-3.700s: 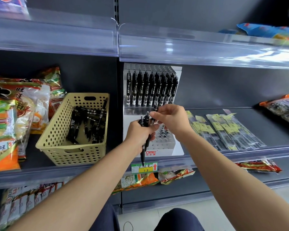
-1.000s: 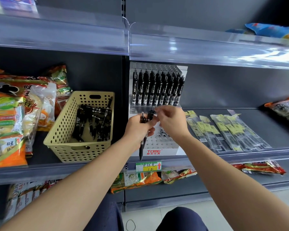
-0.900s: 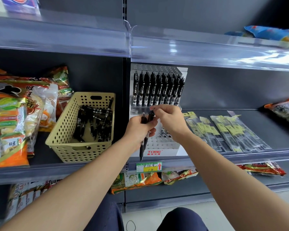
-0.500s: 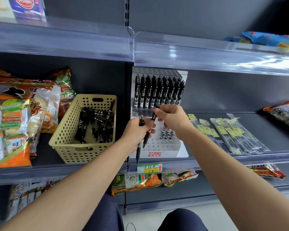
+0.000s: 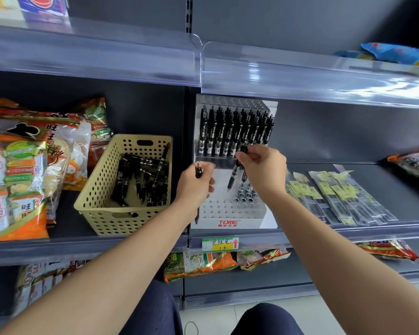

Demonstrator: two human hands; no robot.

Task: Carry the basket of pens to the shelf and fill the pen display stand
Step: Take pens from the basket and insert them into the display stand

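A white tiered pen display stand [image 5: 230,209] stands on the middle shelf, its top row full of black pens [image 5: 232,131]. To its left sits a beige perforated basket [image 5: 99,209] holding several black pens [image 5: 143,180]. My right hand [image 5: 264,170] pinches one black pen [image 5: 234,175] by its top, tip pointing down over the stand's lower tier, beside a few pens standing there [image 5: 246,189]. My left hand [image 5: 196,182] grips another black pen [image 5: 198,169] upright in front of the stand's left edge.
Snack bags [image 5: 22,170] crowd the shelf left of the basket. Flat packets with yellow labels [image 5: 334,194] lie right of the stand, with more bags [image 5: 414,165] at the far right. A clear shelf lip [image 5: 300,78] overhangs above. A yellow price tag [image 5: 220,243] hangs below the stand.
My hands have drawn apart: the right one lifted a pen away from the left hand's bunch and carried it right, over the stand's lower tier. The left hand keeps one pen.
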